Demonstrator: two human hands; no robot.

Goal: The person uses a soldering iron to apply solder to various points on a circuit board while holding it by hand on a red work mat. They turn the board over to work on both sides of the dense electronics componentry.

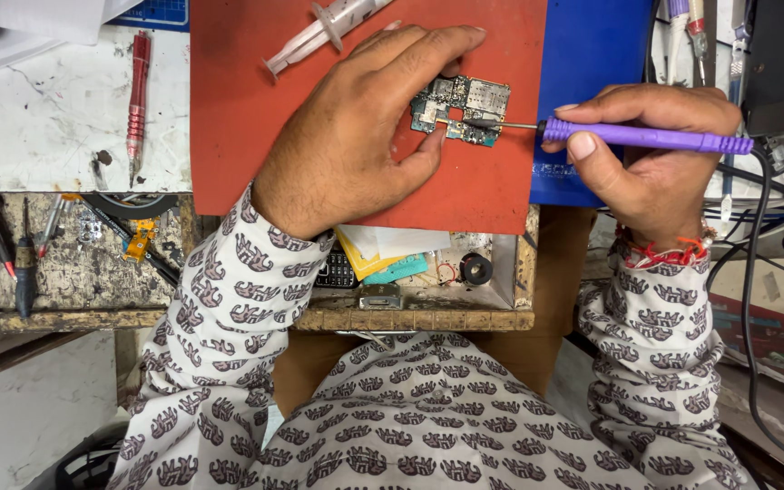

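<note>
Soldering shot here: the circuit board (461, 110) sits on the red mat (256, 109), up near the mat's right side. The left hand (356, 136) is spread over the board, fingers curled along its top and thumb tucked under its lower edge, so it's pinned flat rather than lifted. The right hand (655, 163) is closed in a pen-style pinch around the purple soldering iron (646, 138), just off the mat's right edge over the blue pad (592, 54), with only the thin tip reaching across onto the board's middle.

My take on doing this bit well: keep the left fingers clear of the tip since they're really close, brace the right wrist so the tip doesn't skate across the tiny parts, and touch one spot at a time. The iron's cord (755, 272) trails down on the right, so mind it doesn't tug.

A syringe (324, 32) lies at the mat's top edge, and a red screwdriver (137, 100) lies left of the mat.
</note>
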